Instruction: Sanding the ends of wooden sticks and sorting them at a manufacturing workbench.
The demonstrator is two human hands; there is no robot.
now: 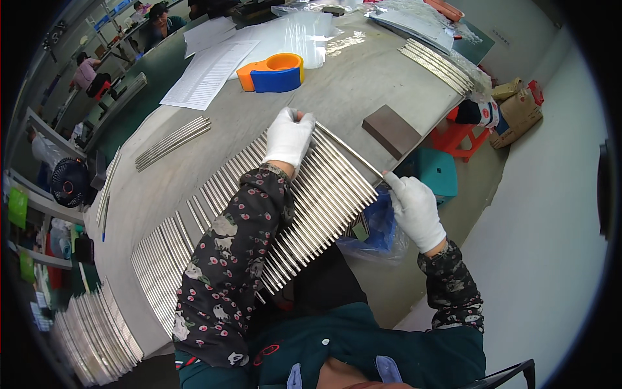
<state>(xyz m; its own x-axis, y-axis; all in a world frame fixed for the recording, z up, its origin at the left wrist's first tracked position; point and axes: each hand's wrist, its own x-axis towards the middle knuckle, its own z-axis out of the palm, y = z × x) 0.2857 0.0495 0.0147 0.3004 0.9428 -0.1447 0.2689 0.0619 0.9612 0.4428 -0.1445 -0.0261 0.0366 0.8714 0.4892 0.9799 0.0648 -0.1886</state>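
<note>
Well along, by the look: long row of metal rods (304,194) laid along the counter's (363,78) near edge. Left hand (289,135) and right hand (418,209), fingers clamped on one rod (350,153) across the row's end (small bundle (172,142) waiting behind).

Both hands gloved white, floral sleeves: L hand (289,136) extended fwd, fingers curled in pinch; R hand (416,209) lower, nearer body, index and thumb pinched, forearm bent.
</note>
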